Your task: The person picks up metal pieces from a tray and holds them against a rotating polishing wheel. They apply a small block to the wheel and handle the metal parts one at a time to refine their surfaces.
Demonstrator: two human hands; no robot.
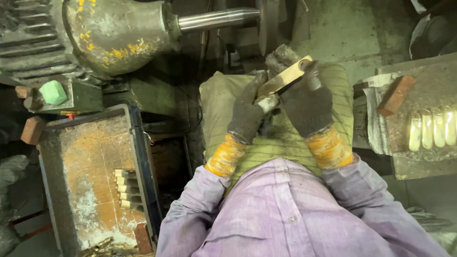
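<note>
Both my hands wear dark, dirty gloves with orange cuffs. Together they hold one flat brass piece (284,77) over a green cloth pad (219,102) on my lap. My left hand (247,112) grips its lower end. My right hand (304,97) clasps its upper end, which points up and right toward a spinning buffing wheel (267,24) on a steel shaft (216,20). The piece sits just below the wheel; whether it touches I cannot tell.
A large grimy motor housing (109,33) with yellow flecks fills the upper left. A rusty tray (90,176) at the left holds several brass pieces (127,190). On the right, shiny pieces (433,128) lie on a bench beside a brick (395,95). A green compound block (53,92) sits by the motor.
</note>
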